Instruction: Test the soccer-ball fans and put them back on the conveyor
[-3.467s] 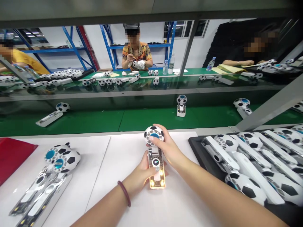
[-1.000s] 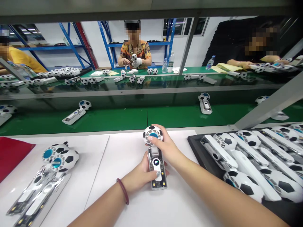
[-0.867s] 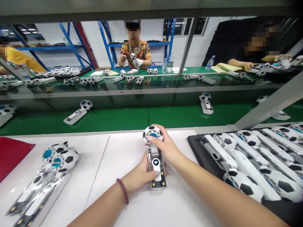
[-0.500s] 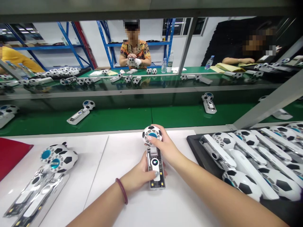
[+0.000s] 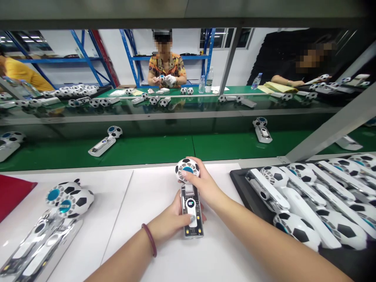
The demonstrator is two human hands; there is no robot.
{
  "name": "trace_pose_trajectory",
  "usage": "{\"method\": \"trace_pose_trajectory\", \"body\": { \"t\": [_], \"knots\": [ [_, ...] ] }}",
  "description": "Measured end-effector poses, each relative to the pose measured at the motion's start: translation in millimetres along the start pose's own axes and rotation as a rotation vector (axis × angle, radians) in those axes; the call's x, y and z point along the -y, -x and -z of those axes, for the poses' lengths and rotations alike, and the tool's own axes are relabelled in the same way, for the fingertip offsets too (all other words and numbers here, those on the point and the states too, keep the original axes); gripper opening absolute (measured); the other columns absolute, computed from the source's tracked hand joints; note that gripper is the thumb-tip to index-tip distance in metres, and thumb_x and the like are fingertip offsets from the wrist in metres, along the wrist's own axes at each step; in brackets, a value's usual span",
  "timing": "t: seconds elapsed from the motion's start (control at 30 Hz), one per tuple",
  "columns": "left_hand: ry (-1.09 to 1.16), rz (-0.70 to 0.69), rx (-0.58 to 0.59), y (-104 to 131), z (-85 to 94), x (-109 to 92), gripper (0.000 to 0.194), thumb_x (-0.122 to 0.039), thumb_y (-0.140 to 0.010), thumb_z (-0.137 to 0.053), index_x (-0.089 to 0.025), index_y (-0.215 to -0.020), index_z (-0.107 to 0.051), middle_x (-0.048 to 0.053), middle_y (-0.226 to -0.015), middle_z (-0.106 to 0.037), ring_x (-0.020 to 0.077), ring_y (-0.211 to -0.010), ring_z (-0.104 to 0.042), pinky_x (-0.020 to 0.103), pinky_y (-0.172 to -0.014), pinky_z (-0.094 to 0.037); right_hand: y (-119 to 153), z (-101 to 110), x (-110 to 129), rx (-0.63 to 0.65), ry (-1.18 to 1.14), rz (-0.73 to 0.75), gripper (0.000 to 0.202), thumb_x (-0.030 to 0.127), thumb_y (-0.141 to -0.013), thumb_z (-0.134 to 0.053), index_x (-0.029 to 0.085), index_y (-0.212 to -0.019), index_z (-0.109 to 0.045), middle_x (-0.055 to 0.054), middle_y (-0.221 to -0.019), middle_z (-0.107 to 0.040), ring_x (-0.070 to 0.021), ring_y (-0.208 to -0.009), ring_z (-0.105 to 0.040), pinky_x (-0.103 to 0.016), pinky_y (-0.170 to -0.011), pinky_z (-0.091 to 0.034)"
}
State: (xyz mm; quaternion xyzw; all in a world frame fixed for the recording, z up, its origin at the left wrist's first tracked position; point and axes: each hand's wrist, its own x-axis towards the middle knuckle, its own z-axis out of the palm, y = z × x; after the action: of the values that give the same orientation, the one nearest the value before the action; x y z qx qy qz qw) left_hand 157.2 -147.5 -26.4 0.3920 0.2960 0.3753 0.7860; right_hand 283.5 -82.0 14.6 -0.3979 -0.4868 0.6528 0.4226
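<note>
Both hands hold one handheld fan (image 5: 191, 231) above the white work surface. It has a round soccer-ball head and a transparent handle, with a small round display lit and reading about 100. My left hand (image 5: 175, 213) wraps the handle, its thumb pressing on the white strip below the display. Around the ball head closes my right hand (image 5: 202, 178), thumb on the front near the blue centre. Two more fans (image 5: 76, 199) of the same kind lie side by side to the left.
A black tray (image 5: 239, 178) packed with fans stands at the right. Beyond the white surface runs a green conveyor belt (image 5: 158, 147) carrying several spaced fans. A slanted metal post (image 5: 331, 117) rises at the right. Co-workers sit across, one holding a fan. A red sheet (image 5: 14, 194) lies far left.
The number on the fan's display has gone from about 80 to 100. Both hands keep their grip. Fans on the belt have shifted slightly right, and the co-worker opposite has lowered their hands.
</note>
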Motion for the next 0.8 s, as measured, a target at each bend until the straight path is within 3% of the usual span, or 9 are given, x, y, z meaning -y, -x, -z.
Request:
{"method": "trace_pose_trajectory", "body": {
  "t": [0.17, 0.3, 0.37, 0.53, 0.7, 0.8],
  "knots": [
    [0.035, -0.015, -0.003, -1, 0.6, 2, 0.052, -0.025, -0.071, -0.069, -0.024, -0.112, -0.036, 0.006, -0.098, -0.052, 0.0258, -0.089, -0.060, 0.038, -0.072, -0.046, -2, 1, 0, 0.012, -0.010, -0.028, 0.057, 0.044, -0.070, -0.068, 0.029, -0.118, -0.041, -0.002, -0.099, -0.061, -0.0191, -0.083, -0.062, -0.034, -0.077, -0.048],
    [0.077, -0.023, -0.028, -2, -1.8, -1, 0.056, -0.025, -0.070, -0.070, -0.024, -0.113, -0.034, 0.007, -0.100, -0.053, 0.0253, -0.086, -0.061, 0.037, -0.071, -0.047, -1, -1, 2, 0.064, -0.072, -0.122, 0.082, 0.040, -0.068, -0.070, 0.034, -0.134, -0.021, -0.002, -0.105, -0.060, -0.0177, -0.083, -0.062, -0.032, -0.075, -0.049],
    [0.089, -0.014, -0.060, -1, -3.8, -5, 0.059, -0.026, -0.069, -0.071, -0.023, -0.115, -0.033, 0.008, -0.102, -0.053, 0.0246, -0.085, -0.062, 0.038, -0.072, -0.047, 0, -2, 1, 0.083, -0.078, -0.190, 0.088, 0.036, -0.065, -0.073, 0.034, -0.135, -0.019, -0.001, -0.101, -0.060, -0.0157, -0.077, -0.062, -0.027, -0.064, -0.049],
    [0.063, -0.004, -0.067, 0, -6.3, -9, 0.067, -0.030, -0.066, -0.074, -0.022, -0.116, -0.031, 0.011, -0.104, -0.053, 0.0251, -0.085, -0.061, 0.036, -0.069, -0.048, 2, 3, -3, 0.225, 0.016, -0.391, 0.050, 0.042, -0.067, -0.069, 0.020, -0.110, -0.053, -0.001, -0.071, -0.059, -0.0123, -0.050, -0.053, -0.019, -0.038, -0.036],
    [0.017, 0.015, -0.003, 1, -0.9, -7, 0.063, -0.032, -0.066, -0.074, -0.020, -0.114, -0.036, 0.012, -0.103, -0.055, 0.0260, -0.085, -0.062, 0.037, -0.070, -0.048, 3, 8, 0, 0.413, 0.003, -0.385, 0.034, 0.042, -0.072, -0.063, 0.017, -0.095, -0.061, 0.001, -0.057, -0.056, -0.0064, -0.033, -0.038, -0.017, -0.028, -0.023],
    [-0.008, 0.021, 0.029, 3, 3.4, -9, 0.059, -0.031, -0.067, -0.073, -0.020, -0.113, -0.038, 0.012, -0.105, -0.055, 0.0267, -0.088, -0.062, 0.040, -0.074, -0.048, 3, 8, 1, 0.444, -0.021, -0.412, 0.029, 0.039, -0.074, -0.060, 0.016, -0.090, -0.062, 0.002, -0.054, -0.053, -0.0050, -0.030, -0.032, -0.017, -0.027, -0.019]
  ]
}}
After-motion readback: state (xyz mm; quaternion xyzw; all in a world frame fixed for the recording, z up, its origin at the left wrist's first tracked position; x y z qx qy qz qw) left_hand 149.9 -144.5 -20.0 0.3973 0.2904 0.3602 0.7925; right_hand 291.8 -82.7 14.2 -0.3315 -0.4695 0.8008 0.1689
